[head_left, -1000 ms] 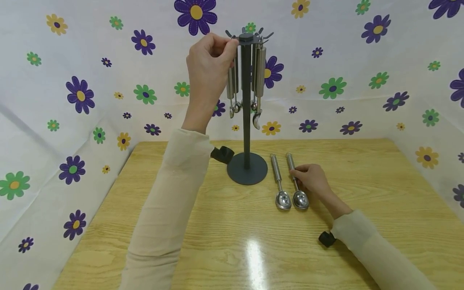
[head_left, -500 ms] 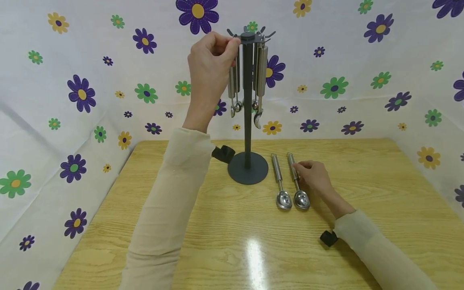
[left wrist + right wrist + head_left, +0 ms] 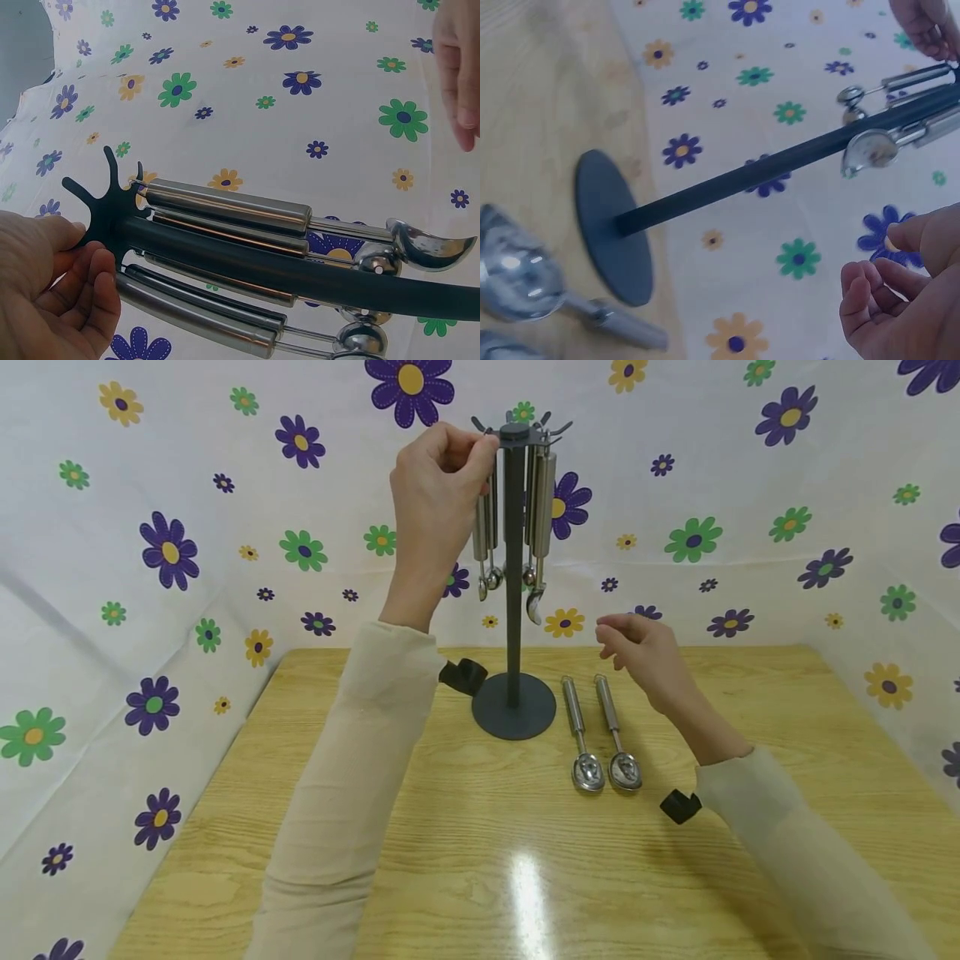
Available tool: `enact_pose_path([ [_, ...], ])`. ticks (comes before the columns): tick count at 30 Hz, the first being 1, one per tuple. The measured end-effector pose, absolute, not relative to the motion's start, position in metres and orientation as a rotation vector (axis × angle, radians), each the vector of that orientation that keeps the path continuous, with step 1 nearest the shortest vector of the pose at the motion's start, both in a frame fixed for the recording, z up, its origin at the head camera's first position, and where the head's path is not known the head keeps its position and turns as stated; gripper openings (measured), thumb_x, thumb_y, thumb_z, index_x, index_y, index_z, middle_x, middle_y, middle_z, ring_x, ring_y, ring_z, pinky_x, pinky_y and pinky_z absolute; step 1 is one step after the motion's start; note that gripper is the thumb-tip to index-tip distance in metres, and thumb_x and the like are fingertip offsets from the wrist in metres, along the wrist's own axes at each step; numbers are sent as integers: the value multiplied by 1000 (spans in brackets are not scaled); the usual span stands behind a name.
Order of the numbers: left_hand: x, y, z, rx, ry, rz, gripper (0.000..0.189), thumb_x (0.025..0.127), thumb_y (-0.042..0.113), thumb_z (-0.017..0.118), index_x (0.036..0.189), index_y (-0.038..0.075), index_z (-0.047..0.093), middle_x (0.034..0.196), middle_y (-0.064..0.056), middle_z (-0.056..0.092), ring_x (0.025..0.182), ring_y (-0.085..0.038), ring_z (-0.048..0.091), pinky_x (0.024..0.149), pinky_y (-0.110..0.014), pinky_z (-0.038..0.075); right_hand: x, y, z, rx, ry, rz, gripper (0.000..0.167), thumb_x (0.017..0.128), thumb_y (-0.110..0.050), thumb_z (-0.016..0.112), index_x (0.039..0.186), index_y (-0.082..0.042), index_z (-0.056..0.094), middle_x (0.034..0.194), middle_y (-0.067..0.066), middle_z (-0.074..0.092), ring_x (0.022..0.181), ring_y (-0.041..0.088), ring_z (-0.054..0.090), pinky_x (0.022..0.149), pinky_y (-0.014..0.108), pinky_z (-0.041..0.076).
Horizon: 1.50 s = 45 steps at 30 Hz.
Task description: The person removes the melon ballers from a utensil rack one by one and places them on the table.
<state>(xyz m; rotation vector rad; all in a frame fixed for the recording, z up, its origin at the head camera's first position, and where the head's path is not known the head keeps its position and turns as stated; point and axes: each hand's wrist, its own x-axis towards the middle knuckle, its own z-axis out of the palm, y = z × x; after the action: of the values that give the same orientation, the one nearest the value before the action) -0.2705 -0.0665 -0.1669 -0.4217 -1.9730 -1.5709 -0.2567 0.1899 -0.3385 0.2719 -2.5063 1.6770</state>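
Note:
My left hand (image 3: 438, 485) pinches the hooked top of a dark grey utensil stand (image 3: 513, 627), at its left side. From the hooks hang several steel scoops, one with a long curved bowl (image 3: 431, 246) and others with small round bowls (image 3: 361, 337). My right hand (image 3: 645, 660) is in the air, right of the stand, fingers loosely bent and holding nothing. Beneath it, side by side on the table, lie two steel scoops, the right one (image 3: 609, 714) and the left one (image 3: 574, 710), bowls toward me.
The stand's round base (image 3: 495, 722) rests on the wooden table (image 3: 420, 860), near the back. Behind and at both sides hangs a white cloth (image 3: 247, 527) printed with flowers. Black wrist devices (image 3: 679, 806) show under the sleeves.
My right hand has let go of the right scoop's handle and risen up and away from the table. Both scoops stay lying there. My left hand keeps its pinch on the stand.

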Motion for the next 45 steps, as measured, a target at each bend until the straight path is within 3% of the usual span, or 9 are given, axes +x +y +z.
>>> enact_pose_path([
  [8, -271, -65, -167, -421, -1978, -1568, 19, 104, 15, 65, 109, -2, 72, 89, -5, 67, 77, -13, 61, 76, -23, 52, -265, 170, -295, 358, -2370, 1688, 39, 106, -31, 60, 130, 0, 65, 106, 4, 66, 91, 18, 62, 75, 21, 54],
  [18, -271, -66, -167, -414, -1978, -1562, 19, 103, 15, 65, 109, -2, 72, 90, -6, 67, 77, -13, 61, 75, -23, 52, -270, 142, -261, 442, -2245, 1705, 37, 105, -29, 64, 131, -3, 66, 116, 11, 66, 103, 20, 63, 89, 27, 53],
  [25, -270, -66, -168, -414, -1983, -1562, 19, 104, 15, 65, 109, -2, 71, 90, -6, 67, 77, -12, 61, 76, -23, 52, -278, 130, -252, 454, -2111, 1792, 30, 104, -19, 65, 127, 0, 67, 109, 6, 68, 101, 21, 63, 86, 25, 53],
  [36, -270, -67, -168, -413, -1975, -1596, 19, 104, 16, 65, 109, -1, 71, 88, -4, 66, 78, -13, 60, 76, -24, 52, -287, 113, -241, 484, -1962, 1999, 31, 101, -10, 67, 131, 1, 66, 120, 12, 67, 105, 23, 62, 88, 26, 52],
  [45, -271, -67, -168, -423, -1964, -1610, 18, 103, 15, 66, 108, -1, 72, 86, -4, 66, 77, -14, 60, 75, -24, 52, -290, 106, -246, 553, -1930, 2062, 28, 98, -4, 70, 125, 3, 68, 106, 9, 67, 93, 21, 59, 83, 26, 52],
])
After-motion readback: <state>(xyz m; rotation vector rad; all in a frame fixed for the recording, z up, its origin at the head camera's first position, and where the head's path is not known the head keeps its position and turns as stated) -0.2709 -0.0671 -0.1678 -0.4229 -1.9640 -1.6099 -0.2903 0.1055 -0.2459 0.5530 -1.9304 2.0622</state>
